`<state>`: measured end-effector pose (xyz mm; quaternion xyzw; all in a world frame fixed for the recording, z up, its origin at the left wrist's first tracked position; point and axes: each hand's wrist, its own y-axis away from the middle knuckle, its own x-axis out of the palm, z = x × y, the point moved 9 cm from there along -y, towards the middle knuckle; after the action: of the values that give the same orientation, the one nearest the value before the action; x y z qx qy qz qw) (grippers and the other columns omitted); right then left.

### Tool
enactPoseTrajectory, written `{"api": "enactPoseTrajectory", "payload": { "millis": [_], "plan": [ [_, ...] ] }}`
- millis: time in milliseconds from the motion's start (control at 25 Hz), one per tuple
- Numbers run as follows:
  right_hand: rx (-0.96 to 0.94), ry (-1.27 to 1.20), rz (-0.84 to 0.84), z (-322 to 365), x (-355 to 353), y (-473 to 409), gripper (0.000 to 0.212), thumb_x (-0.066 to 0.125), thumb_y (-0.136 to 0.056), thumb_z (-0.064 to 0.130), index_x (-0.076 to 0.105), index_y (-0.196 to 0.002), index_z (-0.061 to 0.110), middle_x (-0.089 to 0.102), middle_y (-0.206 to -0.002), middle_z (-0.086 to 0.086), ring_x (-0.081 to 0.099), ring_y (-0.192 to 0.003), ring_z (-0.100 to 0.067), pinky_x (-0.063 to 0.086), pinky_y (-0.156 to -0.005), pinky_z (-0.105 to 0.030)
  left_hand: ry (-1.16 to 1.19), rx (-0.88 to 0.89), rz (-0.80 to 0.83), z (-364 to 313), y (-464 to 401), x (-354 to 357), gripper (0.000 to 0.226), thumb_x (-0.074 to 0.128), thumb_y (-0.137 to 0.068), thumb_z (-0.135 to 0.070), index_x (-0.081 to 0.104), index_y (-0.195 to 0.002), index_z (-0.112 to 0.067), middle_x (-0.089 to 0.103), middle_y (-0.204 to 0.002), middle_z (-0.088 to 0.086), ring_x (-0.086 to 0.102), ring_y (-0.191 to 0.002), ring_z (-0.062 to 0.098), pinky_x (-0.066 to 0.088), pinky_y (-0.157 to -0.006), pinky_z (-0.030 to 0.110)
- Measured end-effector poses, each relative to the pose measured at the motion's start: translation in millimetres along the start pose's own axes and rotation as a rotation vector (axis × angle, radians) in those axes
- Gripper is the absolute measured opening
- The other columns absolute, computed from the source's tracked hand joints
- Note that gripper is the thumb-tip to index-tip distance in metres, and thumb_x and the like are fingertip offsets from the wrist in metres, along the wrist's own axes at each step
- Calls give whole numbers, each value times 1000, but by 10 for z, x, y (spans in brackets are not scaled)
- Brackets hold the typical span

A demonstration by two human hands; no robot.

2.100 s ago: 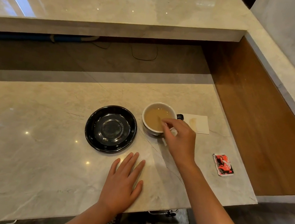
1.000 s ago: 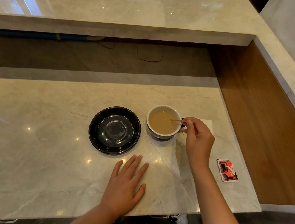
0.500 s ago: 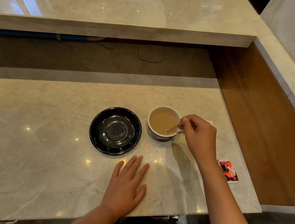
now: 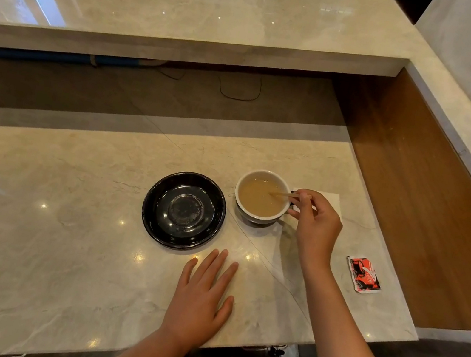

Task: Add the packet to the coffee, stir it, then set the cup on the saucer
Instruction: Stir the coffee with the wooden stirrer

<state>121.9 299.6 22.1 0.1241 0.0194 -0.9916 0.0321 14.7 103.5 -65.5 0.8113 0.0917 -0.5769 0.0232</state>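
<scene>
A white cup (image 4: 259, 214) of milky brown coffee stands on the marble counter, just right of an empty black saucer (image 4: 183, 210). My right hand (image 4: 316, 224) is beside the cup's right rim, pinching a thin wooden stirrer (image 4: 281, 194) whose tip dips into the coffee. My left hand (image 4: 202, 295) lies flat, fingers spread, on the counter in front of the saucer. A red and black packet (image 4: 363, 275) lies flat on the counter to the right of my right wrist.
A white napkin (image 4: 332, 201) lies under and behind my right hand. A raised marble ledge (image 4: 189, 41) overhangs the back, a wood panel (image 4: 414, 194) walls the right side, and the counter's front edge (image 4: 261, 345) is near my body.
My right hand keeps moving the stirrer around in the cup, its tip shifting across the coffee. The left hand, cup, saucer and packet stay put.
</scene>
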Motion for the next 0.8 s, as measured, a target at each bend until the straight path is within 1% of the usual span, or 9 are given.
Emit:
{"api": "enactPoseTrajectory", "payload": {
  "millis": [80, 160, 240, 320, 400, 480, 640, 720, 800],
  "plan": [
    [-117, 121, 39, 122, -29, -19, 18, 50, -93, 10, 68, -87, 10, 68, -80, -4, 68, -75, -17, 59, -71, -44, -3, 1, 1, 1, -1, 1, 54, 39, -92, -41, 42, -141, -19, 34, -149, 9, 21, -139, 22, 16, -107, 47],
    [-234, 233, 97, 245, -17, -22, 18, 50, -92, 9, 67, -86, 8, 70, -79, -8, 68, -74, -22, 57, -68, -51, -1, 1, 2, 6, 1, 7, 54, 39, -91, -41, 41, -141, -19, 34, -149, 9, 21, -139, 22, 16, -107, 47],
    [-303, 324, 161, 342, 24, -19, 18, 50, -92, 8, 66, -85, 7, 70, -78, -13, 66, -74, -26, 56, -66, -52, 0, -2, 7, 12, 6, 14, 54, 39, -92, -41, 41, -141, -19, 33, -149, 9, 20, -139, 22, 15, -107, 47],
    [-298, 353, 201, 389, 41, -40, 17, 51, -91, 8, 66, -84, 6, 70, -77, -13, 66, -74, -28, 56, -66, -51, -5, -3, 12, 10, 3, 19, 54, 38, -92, -41, 41, -141, -19, 33, -150, 9, 20, -139, 22, 16, -107, 48],
    [-222, 327, 220, 370, 24, -75, 18, 51, -91, 8, 66, -82, 5, 69, -75, -10, 68, -72, -24, 58, -68, -47, -7, -3, 14, 9, -2, 20, 54, 38, -92, -41, 41, -141, -19, 33, -149, 9, 20, -139, 22, 16, -107, 48],
    [-109, 249, 221, 298, -1, -98, 18, 51, -90, 6, 66, -80, 5, 68, -72, -10, 70, -72, -22, 59, -68, -40, -7, -4, 15, 10, -3, 20, 54, 38, -92, -42, 40, -141, -19, 33, -149, 9, 20, -139, 22, 16, -107, 48],
    [134, -40, 197, 23, 43, -40, 17, 52, -92, 7, 67, -87, 4, 70, -78, -14, 72, -74, -20, 58, -62, -22, -11, -5, 16, 7, 11, 21, 54, 37, -92, -42, 40, -142, -20, 33, -150, 9, 20, -139, 21, 16, -106, 48],
    [257, -236, 140, -149, 104, 62, 17, 51, -93, 9, 67, -93, 2, 70, -86, -17, 72, -74, -14, 59, -66, -26, -14, -8, 17, 13, 5, 21, 54, 37, -92, -42, 40, -142, -20, 32, -150, 8, 20, -139, 21, 16, -106, 48],
    [290, -339, 64, -246, 129, 154, 18, 51, -93, 11, 69, -92, 10, 71, -91, -18, 72, -79, -16, 60, -70, -34, -14, -10, 19, 10, -1, 22, 54, 37, -92, -42, 40, -142, -20, 33, -150, 8, 20, -139, 22, 17, -106, 48]
  ]
}}
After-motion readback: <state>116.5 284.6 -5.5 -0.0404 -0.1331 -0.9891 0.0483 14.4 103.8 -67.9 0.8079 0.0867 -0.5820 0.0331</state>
